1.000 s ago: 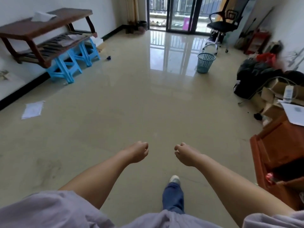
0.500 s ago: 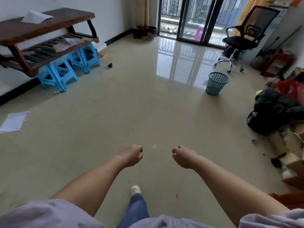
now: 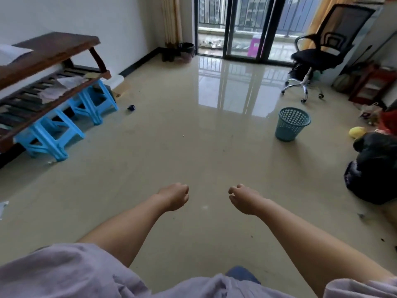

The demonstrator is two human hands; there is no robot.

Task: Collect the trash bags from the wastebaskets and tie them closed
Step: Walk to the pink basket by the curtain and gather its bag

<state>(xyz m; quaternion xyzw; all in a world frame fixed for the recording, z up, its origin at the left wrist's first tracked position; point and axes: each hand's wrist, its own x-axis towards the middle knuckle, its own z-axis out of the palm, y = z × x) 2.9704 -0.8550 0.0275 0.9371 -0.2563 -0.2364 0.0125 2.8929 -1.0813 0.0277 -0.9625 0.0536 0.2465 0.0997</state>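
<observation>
Wastebaskets are what I am after, and the nearest one I can make out is the teal mesh wastebasket (image 3: 293,124), standing upright on the glossy tiled floor (image 3: 193,134) ahead of me and off to my right, well apart from both hands. Its open mouth faces up, its long axis vertical. From here I cannot tell whether a bag lines it; the mesh looks bare. A second, dark bin (image 3: 187,50) sits far ahead by the balcony door (image 3: 242,26), and its rim seems to carry a liner, though it is too small to be sure.

My right hand (image 3: 245,198) is the nearer one to the teal basket; my left hand (image 3: 175,196) lies further across. Both arms reach forward at about waist height, forearms angled inward, the hands near each other but not touching. My left fingers are curled into a loose fist around nothing; my right fingers are half bent, thumb a little apart, also empty.

I judge I must close the distance forward and rightward before either hand can reach a rim, leading with the right.
</observation>
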